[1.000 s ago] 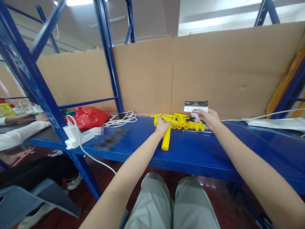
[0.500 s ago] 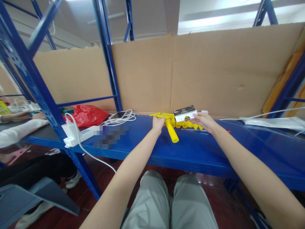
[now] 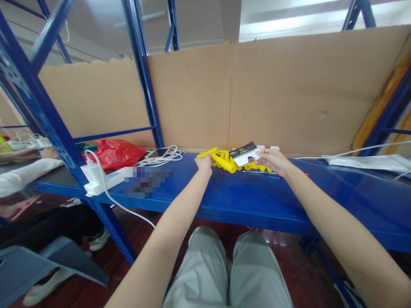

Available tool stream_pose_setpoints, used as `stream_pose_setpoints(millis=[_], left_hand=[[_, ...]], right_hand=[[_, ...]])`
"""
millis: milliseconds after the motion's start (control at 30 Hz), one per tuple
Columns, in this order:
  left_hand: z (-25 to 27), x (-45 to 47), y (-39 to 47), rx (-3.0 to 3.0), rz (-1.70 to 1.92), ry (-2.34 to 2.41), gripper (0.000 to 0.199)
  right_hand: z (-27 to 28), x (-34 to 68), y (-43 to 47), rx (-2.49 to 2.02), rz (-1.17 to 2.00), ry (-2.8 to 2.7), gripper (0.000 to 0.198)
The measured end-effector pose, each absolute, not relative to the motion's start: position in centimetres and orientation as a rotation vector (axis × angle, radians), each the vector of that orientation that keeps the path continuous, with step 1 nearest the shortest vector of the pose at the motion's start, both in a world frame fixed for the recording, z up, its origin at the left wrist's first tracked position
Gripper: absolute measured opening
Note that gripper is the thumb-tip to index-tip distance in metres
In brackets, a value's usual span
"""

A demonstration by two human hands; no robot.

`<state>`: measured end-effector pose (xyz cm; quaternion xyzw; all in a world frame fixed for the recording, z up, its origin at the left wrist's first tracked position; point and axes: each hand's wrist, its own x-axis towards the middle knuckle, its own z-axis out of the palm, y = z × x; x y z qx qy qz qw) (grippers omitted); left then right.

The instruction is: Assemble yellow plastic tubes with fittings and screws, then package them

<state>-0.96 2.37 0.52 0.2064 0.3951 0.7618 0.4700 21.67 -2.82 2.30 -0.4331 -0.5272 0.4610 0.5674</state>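
My left hand point(image 3: 204, 162) is closed around a yellow T-shaped plastic tool point(image 3: 225, 163) with a crossbar and a round tubular handle. The handle points right and toward me, just above the blue shelf. Between the thumb and fingers of my right hand point(image 3: 272, 161) is a black-and-white printed card sleeve point(image 3: 245, 155) with a cutout in its lower edge. It is tilted and its left end is close to the yellow handle. More yellow tools point(image 3: 261, 168) lie in a pile behind and below the sleeve, partly hidden by it. A thin metal rod point(image 3: 257, 172) lies in front of them.
On the blue shelf point(image 3: 237, 201) are a white power strip point(image 3: 109, 182), a red plastic bag point(image 3: 117, 154), coiled white cable point(image 3: 167, 156) and a white flat packet point(image 3: 369, 164). Cardboard point(image 3: 189, 98) stands behind. Another person's sleeve point(image 3: 28, 173) shows at left.
My left hand has moved a little left with the yellow tool, whose handle has swung up toward the right. The card sleeve is tilted more, its black printed face turned further toward me.
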Motion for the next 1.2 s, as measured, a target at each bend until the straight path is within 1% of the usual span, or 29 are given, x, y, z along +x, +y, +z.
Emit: stream_pose_setpoints(millis=[100, 233, 300, 433, 533, 700, 900, 1033, 1200], left_hand=[[0.6, -1.2, 2.6, 0.434, 1.896, 0.985, 0.027], [0.6, -1.5, 3.0, 0.387, 1.910, 0.981, 0.042], [0.5, -1.6, 3.0, 0.387, 1.901, 0.990, 0.052], [0.5, -1.5, 2.8, 0.444, 1.856, 1.021, 0.080], [0.5, -1.4, 2.6, 0.507, 1.835, 1.033, 0.091], [0.4, -1.3, 2.8, 0.529, 1.799, 1.023, 0.088], [0.0, -1.3, 3.0, 0.537, 1.804, 1.023, 0.090], [0.0, -1.3, 3.0, 0.521, 1.784, 1.029, 0.089], [0.0, -1.5, 3.6, 0.459, 1.788, 1.016, 0.089]], right_hand=[[2.4, 21.6, -2.9, -1.036, 1.089, -1.242, 0.019], [2.5, 21.3, -3.1, -1.055, 1.100, -1.266, 0.022], [2.5, 21.0, -3.3, -1.051, 1.123, -1.289, 0.021], [2.2, 20.0, -3.7, -1.042, 1.164, -1.337, 0.019], [1.7, 19.3, -3.7, -1.054, 1.183, -1.353, 0.017], [0.9, 18.5, -3.3, -1.062, 1.101, -1.349, 0.018], [1.2, 18.0, -3.7, -1.053, 1.024, -1.362, 0.022], [1.3, 17.8, -3.9, -1.091, 1.029, -1.357, 0.023], [0.9, 17.7, -3.9, -1.084, 1.074, -1.397, 0.020]])
